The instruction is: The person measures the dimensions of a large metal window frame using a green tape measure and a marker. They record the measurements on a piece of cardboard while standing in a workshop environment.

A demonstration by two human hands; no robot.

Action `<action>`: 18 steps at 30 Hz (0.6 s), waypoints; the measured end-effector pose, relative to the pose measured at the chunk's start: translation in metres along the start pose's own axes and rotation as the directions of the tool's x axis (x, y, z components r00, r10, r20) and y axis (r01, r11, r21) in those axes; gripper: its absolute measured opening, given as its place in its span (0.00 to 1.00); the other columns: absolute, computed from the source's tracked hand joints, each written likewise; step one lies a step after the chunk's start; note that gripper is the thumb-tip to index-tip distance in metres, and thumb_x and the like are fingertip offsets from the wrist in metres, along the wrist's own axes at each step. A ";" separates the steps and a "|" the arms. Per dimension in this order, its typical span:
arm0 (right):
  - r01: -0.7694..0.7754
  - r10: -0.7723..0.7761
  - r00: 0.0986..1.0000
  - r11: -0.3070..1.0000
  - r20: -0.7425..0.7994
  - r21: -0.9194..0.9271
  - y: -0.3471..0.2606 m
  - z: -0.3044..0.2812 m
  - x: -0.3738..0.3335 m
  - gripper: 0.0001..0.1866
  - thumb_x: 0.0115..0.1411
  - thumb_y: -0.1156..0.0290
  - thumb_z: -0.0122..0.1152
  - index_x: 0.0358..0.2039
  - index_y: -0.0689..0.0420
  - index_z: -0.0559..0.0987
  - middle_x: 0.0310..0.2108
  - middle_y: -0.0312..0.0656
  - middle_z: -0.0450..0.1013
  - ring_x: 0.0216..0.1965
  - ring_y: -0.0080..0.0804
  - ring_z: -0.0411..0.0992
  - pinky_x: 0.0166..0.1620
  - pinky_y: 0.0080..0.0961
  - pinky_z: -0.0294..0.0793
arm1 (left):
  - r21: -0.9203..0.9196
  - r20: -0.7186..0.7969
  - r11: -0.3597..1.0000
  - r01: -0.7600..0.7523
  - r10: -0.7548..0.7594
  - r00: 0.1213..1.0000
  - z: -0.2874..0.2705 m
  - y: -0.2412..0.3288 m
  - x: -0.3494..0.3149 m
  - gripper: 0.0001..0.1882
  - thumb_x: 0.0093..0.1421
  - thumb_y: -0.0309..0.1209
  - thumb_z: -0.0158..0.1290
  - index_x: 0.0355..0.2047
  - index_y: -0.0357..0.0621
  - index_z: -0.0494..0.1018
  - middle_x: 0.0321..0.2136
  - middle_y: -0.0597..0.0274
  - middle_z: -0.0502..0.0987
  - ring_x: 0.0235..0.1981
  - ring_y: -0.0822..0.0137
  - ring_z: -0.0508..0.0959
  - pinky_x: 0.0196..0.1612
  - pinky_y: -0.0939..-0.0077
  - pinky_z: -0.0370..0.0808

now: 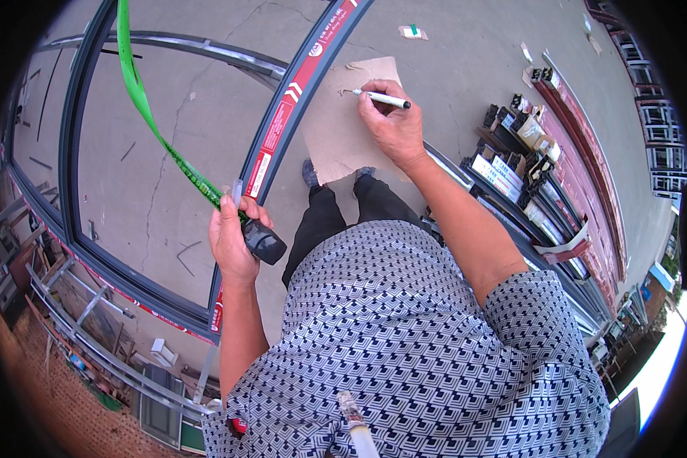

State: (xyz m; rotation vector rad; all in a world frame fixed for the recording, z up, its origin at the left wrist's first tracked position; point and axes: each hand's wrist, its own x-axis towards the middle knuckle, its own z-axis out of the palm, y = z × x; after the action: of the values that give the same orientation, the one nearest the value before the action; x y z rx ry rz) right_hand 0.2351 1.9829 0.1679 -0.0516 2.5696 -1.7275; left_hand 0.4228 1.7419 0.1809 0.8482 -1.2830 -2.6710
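Note:
My left hand (237,233) is closed round a black tape measure (264,241) and a small pale strip beside it. The green blade (141,99) runs out from the case, up and away past the top edge. My right hand (395,126) grips a white marker (382,98) with a black end. Its tip is over a sheet of brown cardboard (336,153) on the ground, close to a small dark mark. Beside my left hand stands a dark metal frame (267,141) with red-and-white protective film.
On the right lie stacked bundles of metal profiles (519,164) and long reddish bars (588,175). A silver ladder-like frame (99,336) lies at the lower left. Scraps of paper (414,32) lie on the grey concrete. A lit cigarette (356,427) shows near the bottom edge.

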 end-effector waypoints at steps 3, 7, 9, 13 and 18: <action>-0.021 0.024 0.998 0.999 0.056 -0.050 -0.001 -0.003 -0.002 0.08 0.65 0.72 0.67 0.42 0.59 0.80 0.33 0.29 0.76 0.32 0.14 0.72 0.37 0.16 0.74 | -0.007 0.004 1.000 0.000 0.000 1.000 -0.002 0.001 -0.001 0.17 0.79 0.44 0.41 0.38 0.44 0.65 0.29 0.62 0.71 0.28 0.66 0.75 0.33 0.67 0.76; -0.018 0.018 0.999 1.000 0.050 -0.008 0.001 -0.003 0.000 0.08 0.65 0.72 0.67 0.42 0.59 0.80 0.33 0.30 0.76 0.32 0.14 0.72 0.37 0.16 0.73 | -0.002 0.008 1.000 0.003 -0.003 1.000 -0.001 0.001 0.002 0.17 0.79 0.44 0.41 0.37 0.44 0.65 0.29 0.61 0.70 0.28 0.65 0.75 0.33 0.67 0.76; -0.030 0.029 0.999 0.999 0.034 0.031 0.001 -0.003 0.001 0.08 0.65 0.72 0.67 0.43 0.59 0.80 0.33 0.30 0.76 0.32 0.14 0.72 0.37 0.16 0.73 | 0.007 0.009 1.000 0.004 -0.004 1.000 0.000 0.001 0.003 0.18 0.78 0.44 0.41 0.37 0.44 0.65 0.29 0.61 0.70 0.28 0.65 0.75 0.33 0.68 0.76; -0.039 0.038 0.999 0.996 0.008 0.078 0.005 -0.004 -0.004 0.09 0.65 0.72 0.66 0.43 0.59 0.79 0.33 0.30 0.76 0.33 0.14 0.73 0.37 0.16 0.74 | 0.020 0.002 1.000 0.001 -0.001 1.000 -0.001 0.001 -0.002 0.18 0.78 0.45 0.41 0.37 0.44 0.65 0.29 0.61 0.70 0.28 0.65 0.74 0.31 0.69 0.75; -0.015 0.015 1.000 1.000 -0.008 0.025 0.003 -0.004 -0.005 0.08 0.63 0.72 0.67 0.42 0.58 0.80 0.32 0.30 0.76 0.31 0.14 0.72 0.37 0.17 0.74 | 0.030 0.008 0.999 -0.015 0.015 1.000 -0.002 0.000 -0.002 0.18 0.78 0.45 0.41 0.37 0.44 0.66 0.29 0.61 0.70 0.28 0.65 0.75 0.31 0.69 0.76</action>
State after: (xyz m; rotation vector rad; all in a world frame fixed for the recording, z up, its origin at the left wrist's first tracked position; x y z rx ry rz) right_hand 0.2401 1.9878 0.1667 -0.0244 2.5465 -1.7576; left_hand 0.4252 1.7411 0.1804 0.8289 -1.3295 -2.6523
